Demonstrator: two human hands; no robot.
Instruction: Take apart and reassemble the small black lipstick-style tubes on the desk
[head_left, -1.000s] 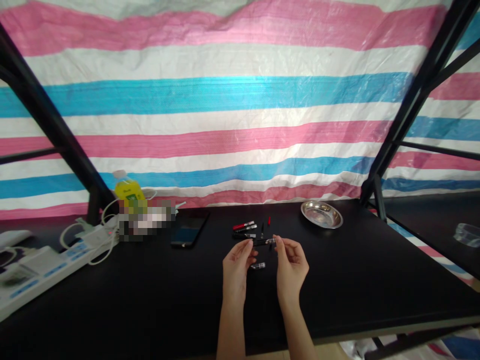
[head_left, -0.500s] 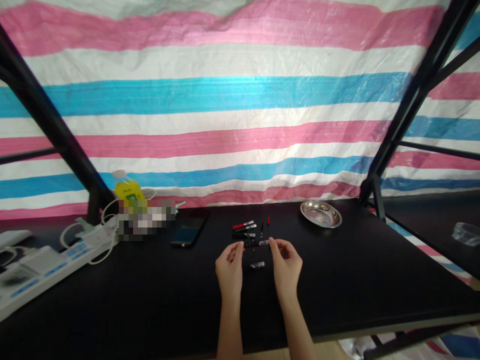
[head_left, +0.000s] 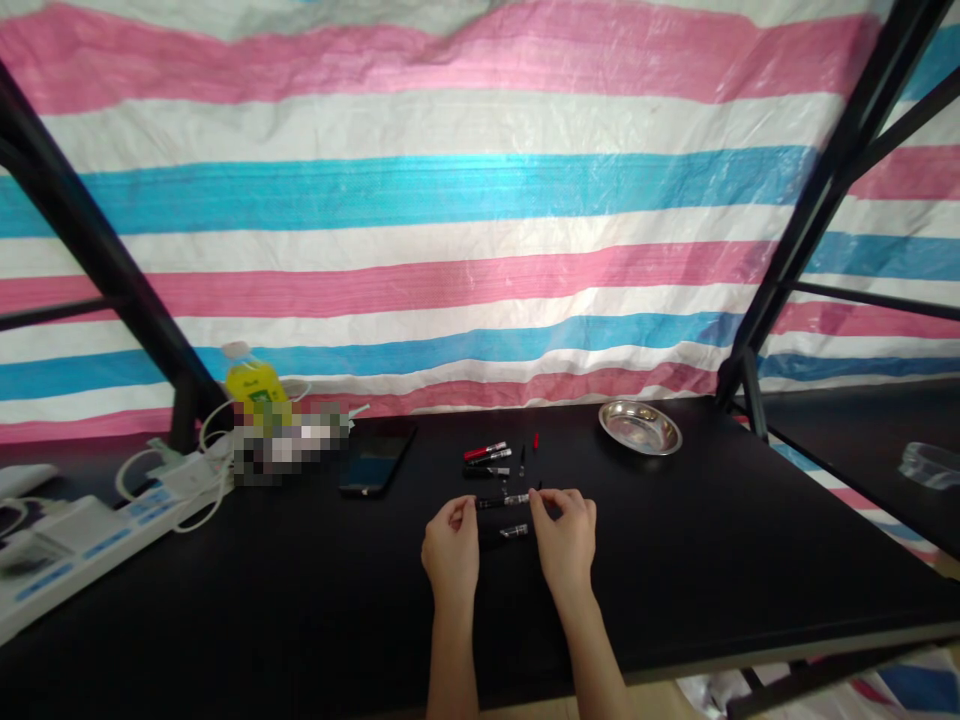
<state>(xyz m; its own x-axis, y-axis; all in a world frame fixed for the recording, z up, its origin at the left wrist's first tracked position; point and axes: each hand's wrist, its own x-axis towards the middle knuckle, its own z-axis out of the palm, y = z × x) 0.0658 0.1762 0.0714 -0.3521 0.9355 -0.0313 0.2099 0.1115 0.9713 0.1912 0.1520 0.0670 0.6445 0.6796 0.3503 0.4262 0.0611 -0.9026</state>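
Between my two hands a dark pen (head_left: 502, 501) with a pale, clear-looking right part is held level, just above the black table. My left hand (head_left: 453, 545) pinches its left end between thumb and fingers. At the other end, my right hand (head_left: 564, 535) has thumb and fingertips closed on it. Right below the pen lies a short black-and-clear pen piece (head_left: 514, 532). Beyond the hands are a red pen (head_left: 485, 452), a black pen (head_left: 490, 457), another dark pen piece (head_left: 487, 472), a thin black piece (head_left: 523, 460) and a small red piece (head_left: 536, 440).
A shiny metal dish (head_left: 640, 428) stands at the back right of the table (head_left: 712, 560). Left of the pens lies a dark phone (head_left: 377, 460). Farther left are a yellow bottle (head_left: 256, 388) and a white power strip (head_left: 82, 555) with cables. A striped sheet (head_left: 480, 220) hangs behind.
Both hands have come slightly nearer and to the left, carrying the pen lower, closer to the loose piece below it. The other things lie as before.
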